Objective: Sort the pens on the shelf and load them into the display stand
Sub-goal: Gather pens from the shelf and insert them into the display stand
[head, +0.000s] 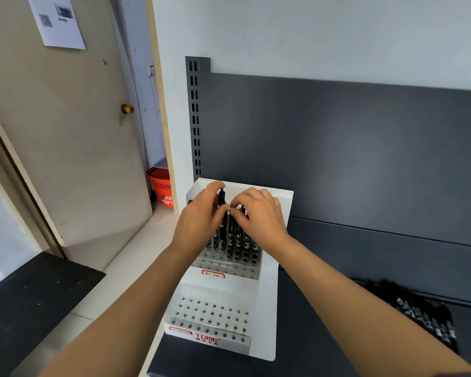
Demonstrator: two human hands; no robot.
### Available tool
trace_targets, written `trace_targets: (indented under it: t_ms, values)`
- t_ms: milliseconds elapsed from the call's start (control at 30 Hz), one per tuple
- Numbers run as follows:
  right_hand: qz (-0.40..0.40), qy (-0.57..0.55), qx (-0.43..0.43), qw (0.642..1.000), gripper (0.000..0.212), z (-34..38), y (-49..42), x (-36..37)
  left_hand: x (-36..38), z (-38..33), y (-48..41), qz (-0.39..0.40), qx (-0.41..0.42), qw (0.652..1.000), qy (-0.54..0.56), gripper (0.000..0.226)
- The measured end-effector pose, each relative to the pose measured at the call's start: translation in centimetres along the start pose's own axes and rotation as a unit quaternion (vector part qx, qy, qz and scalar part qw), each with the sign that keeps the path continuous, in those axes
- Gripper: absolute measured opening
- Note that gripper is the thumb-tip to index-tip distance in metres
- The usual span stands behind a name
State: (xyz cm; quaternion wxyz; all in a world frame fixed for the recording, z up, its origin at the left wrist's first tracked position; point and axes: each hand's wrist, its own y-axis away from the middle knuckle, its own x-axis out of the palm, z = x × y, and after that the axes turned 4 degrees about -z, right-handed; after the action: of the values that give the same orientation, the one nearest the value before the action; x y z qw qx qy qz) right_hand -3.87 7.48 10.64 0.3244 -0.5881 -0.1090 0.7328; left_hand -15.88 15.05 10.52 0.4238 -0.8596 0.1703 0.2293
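The display stand (pixel 272 268) is a white stepped unit that sits at the left end of the dark grey shelf (pixel 324 336), against the back panel (pixel 337 159). Its upper tier holds a block of standing pens (pixel 237 246), black, upright in their holes. The lower tier (pixel 210 314) shows rows of holes above a red "TOME" label. The left hand (pixel 201 216) is over the upper tier, with thumb and fingers curled round a single black pen (pixel 222 197) held upright above the block. The right hand (pixel 259 213), which wears a ring (pixel 267 195), is just beside the left hand. Its fingers curl down over the tops of the standing pens, and thumb and forefinger pinch at one of them; which one cannot be told. A loose pile of pens (pixel 419 314) lies on the shelf, well apart to the right. A slotted upright (pixel 194 118) rises behind the stand. To the left are a door (pixel 65 131) and a red basket (pixel 161 189) on the floor.
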Motion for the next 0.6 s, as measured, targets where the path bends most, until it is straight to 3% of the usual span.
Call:
trace_targets:
  t_ms: [200, 600]
  values:
    - [0.008, -0.03, 0.005, 1.0, 0.018, 0.0, 0.1, 0.2, 0.8, 1.5, 1.1, 0.051, 0.014, 0.997, -0.059, 0.025]
    - [0.02, -0.039, 0.011, 0.999, 0.016, -0.4, 0.1, -0.3, 0.7, 1.0, 0.3, 0.037, -0.031, 0.998, -0.047, 0.016]
